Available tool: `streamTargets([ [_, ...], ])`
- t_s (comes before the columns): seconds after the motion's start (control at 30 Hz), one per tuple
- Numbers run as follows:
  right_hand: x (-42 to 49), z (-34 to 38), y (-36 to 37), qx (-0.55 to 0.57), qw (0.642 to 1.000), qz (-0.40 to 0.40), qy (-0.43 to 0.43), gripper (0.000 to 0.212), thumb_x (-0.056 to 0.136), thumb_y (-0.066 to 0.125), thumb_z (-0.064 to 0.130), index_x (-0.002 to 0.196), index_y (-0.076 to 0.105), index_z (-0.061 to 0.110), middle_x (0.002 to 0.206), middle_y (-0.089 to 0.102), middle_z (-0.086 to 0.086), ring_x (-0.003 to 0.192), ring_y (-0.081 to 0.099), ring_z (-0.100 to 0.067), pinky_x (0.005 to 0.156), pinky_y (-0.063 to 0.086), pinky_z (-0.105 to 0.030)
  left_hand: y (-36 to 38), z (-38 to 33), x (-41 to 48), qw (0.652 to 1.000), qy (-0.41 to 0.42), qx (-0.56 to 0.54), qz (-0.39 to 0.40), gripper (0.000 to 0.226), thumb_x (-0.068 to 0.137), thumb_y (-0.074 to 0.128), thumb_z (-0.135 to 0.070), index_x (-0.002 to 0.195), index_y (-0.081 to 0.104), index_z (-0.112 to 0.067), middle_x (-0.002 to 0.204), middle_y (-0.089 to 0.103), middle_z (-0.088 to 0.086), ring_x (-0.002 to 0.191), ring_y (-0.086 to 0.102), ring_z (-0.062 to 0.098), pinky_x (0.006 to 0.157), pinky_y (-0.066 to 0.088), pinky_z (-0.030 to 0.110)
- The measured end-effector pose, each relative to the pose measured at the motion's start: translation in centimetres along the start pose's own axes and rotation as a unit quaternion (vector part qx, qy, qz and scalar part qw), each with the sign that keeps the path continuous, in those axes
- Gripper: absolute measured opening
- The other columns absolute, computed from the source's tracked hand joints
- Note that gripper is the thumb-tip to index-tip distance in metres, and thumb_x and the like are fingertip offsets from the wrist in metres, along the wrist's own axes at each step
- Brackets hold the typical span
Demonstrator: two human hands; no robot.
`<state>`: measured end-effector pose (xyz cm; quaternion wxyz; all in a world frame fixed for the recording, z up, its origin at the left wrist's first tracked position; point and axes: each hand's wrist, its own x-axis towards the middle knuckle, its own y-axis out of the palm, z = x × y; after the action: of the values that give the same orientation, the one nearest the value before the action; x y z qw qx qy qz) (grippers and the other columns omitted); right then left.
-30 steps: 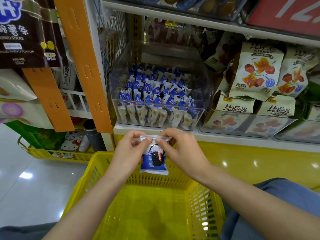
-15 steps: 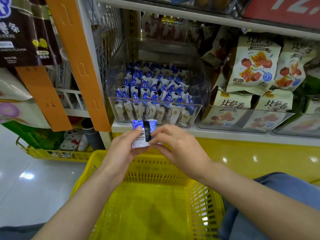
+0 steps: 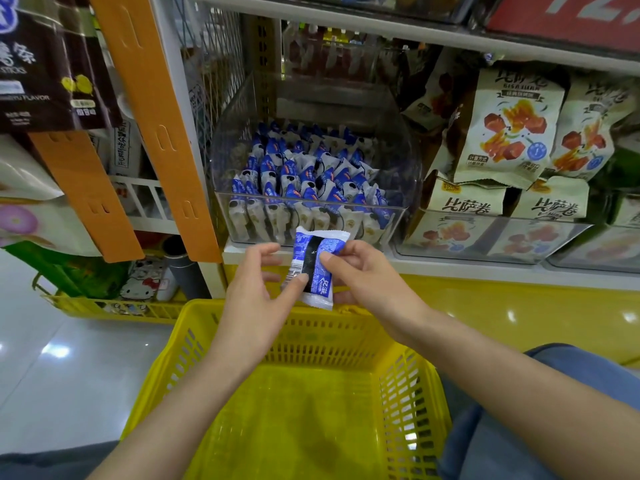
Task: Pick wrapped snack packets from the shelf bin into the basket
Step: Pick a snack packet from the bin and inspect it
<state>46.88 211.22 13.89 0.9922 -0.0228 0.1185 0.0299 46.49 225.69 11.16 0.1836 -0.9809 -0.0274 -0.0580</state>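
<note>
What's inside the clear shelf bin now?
Small blue-and-white wrapped snack packets stand in rows in the clear plastic shelf bin. The blue packet held in front covers part of the front row; anything beneath the packets is hidden.

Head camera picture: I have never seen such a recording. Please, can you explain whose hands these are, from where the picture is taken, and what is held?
No machine here: a person wears one camera on the head, looking forward and down, so you see their own arms. The right hand pinches a blue-and-white snack packet between thumb and fingers; the left hand touches its lower corner with the thumb. Behind, on the shelf, a clear bin holds many similar packets. Below is a yellow basket; the packet is above its far rim, not yet inside.
</note>
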Motion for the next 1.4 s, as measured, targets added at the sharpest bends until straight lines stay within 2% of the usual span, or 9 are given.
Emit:
streamTargets([
  [0.17,0.2,-0.6,0.4,0.005,1.0,-0.015,0.003,0.025,0.091,0.057,0.016,0.111,0.045,0.006,0.113,0.061,-0.018,0.068,0.066,-0.005,0.055,0.055,-0.022,0.1,0.3,-0.3,0.995,0.079,0.057,0.015,0.034,0.076,0.072,-0.024,0.091,0.047,-0.041,0.095,0.058,-0.018,0.088,0.052,-0.006,0.069,0.039,0.005],
  [0.3,0.1,-0.8,0.6,0.025,0.999,-0.025,0.008,0.02,0.09,0.058,0.014,0.103,0.044,0.007,0.114,0.058,-0.024,0.061,0.066,-0.005,0.052,0.053,-0.021,-0.2,0.4,-0.3,0.991,0.094,0.082,0.05,0.028,0.082,0.066,-0.023,0.096,0.048,-0.04,0.096,0.058,-0.02,0.084,0.055,-0.003,0.069,0.043,0.006],
  [0.43,-0.1,-1.1,0.8,0.014,1.0,-0.022,0.0,0.02,0.088,0.06,0.014,0.097,0.042,0.011,0.11,0.057,-0.016,0.06,0.067,-0.007,0.056,0.057,-0.025,-0.5,0.5,-0.6,0.979,0.121,0.154,0.06,0.022,0.091,0.053,-0.02,0.113,0.055,-0.021,0.104,0.063,-0.006,0.094,0.06,0.011,0.082,0.05,0.032],
  [0.6,-0.5,-2.1,1.4,-0.097,0.994,-0.022,-0.048,0.034,0.084,0.065,0.017,0.107,0.04,0.009,0.106,0.06,-0.007,0.081,0.069,-0.024,0.067,0.059,-0.039,-0.4,0.3,-0.9,0.949,0.13,0.286,0.039,0.024,0.096,0.04,-0.031,0.115,0.048,-0.018,0.101,0.065,0.002,0.089,0.061,0.023,0.069,0.048,0.037],
  [0.77,-0.6,-2.6,1.5,-0.133,0.989,-0.01,-0.065,0.031,0.084,0.067,0.018,0.102,0.042,0.015,0.104,0.061,-0.005,0.08,0.069,-0.023,0.062,0.059,-0.032,-0.5,0.6,-0.8,0.922,0.151,0.355,0.041,0.027,0.098,0.031,-0.033,0.116,0.045,-0.018,0.095,0.064,0.0,0.083,0.062,0.021,0.057,0.037,0.027],
  [0.93,-0.4,-2.8,1.3,-0.189,0.978,-0.005,-0.085,0.028,0.086,0.064,0.021,0.1,0.041,0.02,0.1,0.062,0.002,0.076,0.069,-0.021,0.068,0.058,-0.039,-0.4,0.6,-0.7,0.933,0.144,0.329,0.032,0.025,0.097,0.035,-0.03,0.111,0.048,-0.015,0.092,0.065,0.004,0.081,0.062,0.025,0.058,0.037,0.03],
  [1.1,-0.4,-3.1,1.0,-0.293,0.946,0.0,-0.137,0.027,0.087,0.06,0.022,0.103,0.039,0.018,0.091,0.063,0.002,0.073,0.064,-0.01,0.063,0.051,-0.026,-0.3,0.3,-1.1,0.933,0.159,0.322,0.017,0.024,0.096,0.035,-0.035,0.111,0.045,-0.019,0.103,0.06,-0.002,0.085,0.061,0.018,0.056,0.037,0.023],
  [1.2,-0.4,-3.2,0.9,-0.314,0.938,0.007,-0.146,0.026,0.088,0.06,0.022,0.101,0.038,0.02,0.089,0.062,0.005,0.07,0.06,-0.008,0.06,0.048,-0.022,-0.4,0.4,-1.0,0.931,0.165,0.323,0.019,0.02,0.097,0.036,-0.03,0.103,0.047,-0.015,0.093,0.061,0.001,0.073,0.056,0.018,0.053,0.033,0.023],
  [1.4,-0.4,-2.7,1.0,-0.262,0.956,0.006,-0.133,0.024,0.09,0.058,0.021,0.102,0.038,0.019,0.102,0.059,0.001,0.079,0.066,-0.022,0.072,0.055,-0.039,-0.1,1.1,-0.4,0.972,0.133,0.196,0.006,0.011,0.092,0.05,-0.023,0.096,0.058,-0.016,0.081,0.059,-0.004,0.072,0.058,0.015,0.061,0.047,0.032],
])
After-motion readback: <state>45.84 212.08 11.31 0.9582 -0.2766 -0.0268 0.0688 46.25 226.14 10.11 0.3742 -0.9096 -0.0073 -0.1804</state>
